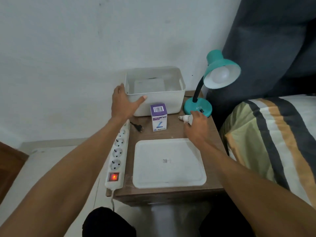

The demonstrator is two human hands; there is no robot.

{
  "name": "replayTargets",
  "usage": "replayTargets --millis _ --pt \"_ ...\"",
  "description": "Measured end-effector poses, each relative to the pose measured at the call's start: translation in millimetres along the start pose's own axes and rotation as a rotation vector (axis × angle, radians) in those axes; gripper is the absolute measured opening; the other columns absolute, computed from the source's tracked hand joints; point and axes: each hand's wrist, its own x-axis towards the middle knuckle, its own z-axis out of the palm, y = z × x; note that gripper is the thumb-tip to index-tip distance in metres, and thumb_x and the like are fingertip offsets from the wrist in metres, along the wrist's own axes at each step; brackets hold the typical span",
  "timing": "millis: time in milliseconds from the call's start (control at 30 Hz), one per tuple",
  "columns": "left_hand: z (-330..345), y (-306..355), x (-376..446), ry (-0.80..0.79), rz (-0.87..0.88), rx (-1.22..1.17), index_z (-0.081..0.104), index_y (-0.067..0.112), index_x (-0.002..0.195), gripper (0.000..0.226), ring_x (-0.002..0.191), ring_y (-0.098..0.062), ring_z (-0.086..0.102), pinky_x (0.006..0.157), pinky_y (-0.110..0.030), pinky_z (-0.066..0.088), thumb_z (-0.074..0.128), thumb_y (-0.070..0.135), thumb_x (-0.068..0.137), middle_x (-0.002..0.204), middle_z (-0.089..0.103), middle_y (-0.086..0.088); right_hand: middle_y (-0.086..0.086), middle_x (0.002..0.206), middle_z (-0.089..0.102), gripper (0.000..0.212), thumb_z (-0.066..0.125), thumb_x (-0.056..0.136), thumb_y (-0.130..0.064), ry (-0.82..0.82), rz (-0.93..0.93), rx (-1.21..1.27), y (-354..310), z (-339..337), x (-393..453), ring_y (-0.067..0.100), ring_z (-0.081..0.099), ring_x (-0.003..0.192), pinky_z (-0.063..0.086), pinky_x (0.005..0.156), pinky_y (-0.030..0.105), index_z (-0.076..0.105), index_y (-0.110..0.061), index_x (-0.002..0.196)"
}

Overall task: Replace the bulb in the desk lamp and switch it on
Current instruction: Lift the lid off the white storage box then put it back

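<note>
A teal desk lamp (198, 106) stands at the back right of the small wooden table (171, 192), its shade (220, 69) tilted toward me with a white bulb (219, 75) inside, unlit. My right hand (196, 129) holds a loose white bulb (185, 118) lying on its side in front of the lamp base, screw cap pointing left. My left hand (124, 103) holds the front left corner of a white plastic bin (157, 103), thumb on its front wall. A purple and white bulb box (159, 117) stands between my hands.
A white power strip (118, 154) with a lit red switch (113, 177) runs along the table's left edge. A black plug (139, 127) lies unplugged beside it. A white tray lid (169, 163) lies flat at the front. A bed (273, 142) adjoins on the right.
</note>
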Motion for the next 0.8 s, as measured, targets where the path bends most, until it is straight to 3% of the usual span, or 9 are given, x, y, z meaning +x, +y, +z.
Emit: replayTargets --millis 133,267,433,567,800 --pt "5.5 -5.5 43.9 -0.048 0.0 0.008 0.02 0.006 0.162 0.13 0.157 -0.027 0.02 0.127 -0.043 0.024 0.074 0.08 0.07 0.168 0.022 -0.013 0.014 0.156 0.042 0.064 0.071 0.092 -0.027 -0.011 0.031 -0.071 7.9 11.7 29.3 0.031 0.034 0.146 0.026 0.121 0.04 0.045 -0.011 0.148" --pt "7.2 -18.5 71.2 -0.094 0.039 0.04 0.042 0.012 0.149 0.131 0.142 -0.028 0.045 0.116 -0.051 0.041 0.066 0.098 0.053 0.153 0.049 -0.009 0.014 0.149 0.049 0.062 0.072 0.088 -0.031 -0.019 0.003 -0.121 20.9 22.1 43.7 0.032 0.04 0.141 0.032 0.118 0.042 0.052 -0.012 0.143" --pt "9.9 -22.2 72.1 -0.123 0.121 -0.123 0.053 0.02 0.133 0.108 0.118 -0.015 0.063 0.102 -0.04 0.054 0.077 0.089 0.053 0.128 0.066 0.007 0.014 0.132 0.062 0.047 0.068 0.089 -0.036 0.021 -0.019 -0.181 29.1 29.6 46.6 0.032 0.052 0.125 0.042 0.108 0.043 0.065 -0.011 0.129" --pt "11.5 -23.5 69.7 -0.129 0.135 -0.158 0.045 0.017 0.147 0.122 0.124 -0.012 0.061 0.106 -0.033 0.052 0.082 0.085 0.053 0.135 0.063 0.006 0.014 0.132 0.058 0.045 0.065 0.091 -0.04 0.04 -0.035 -0.233 29.1 28.2 42.4 0.034 0.049 0.124 0.043 0.104 0.044 0.066 -0.016 0.129" --pt "8.3 -17.8 62.9 -0.159 0.131 -0.219 0.049 0.021 0.14 0.111 0.12 -0.009 0.061 0.099 -0.018 0.051 0.087 0.078 0.052 0.128 0.062 0.013 0.012 0.132 0.058 0.042 0.065 0.094 -0.037 0.031 -0.031 -0.137 14.9 18.7 34.5 0.031 0.052 0.121 0.045 0.099 0.04 0.064 -0.019 0.132"
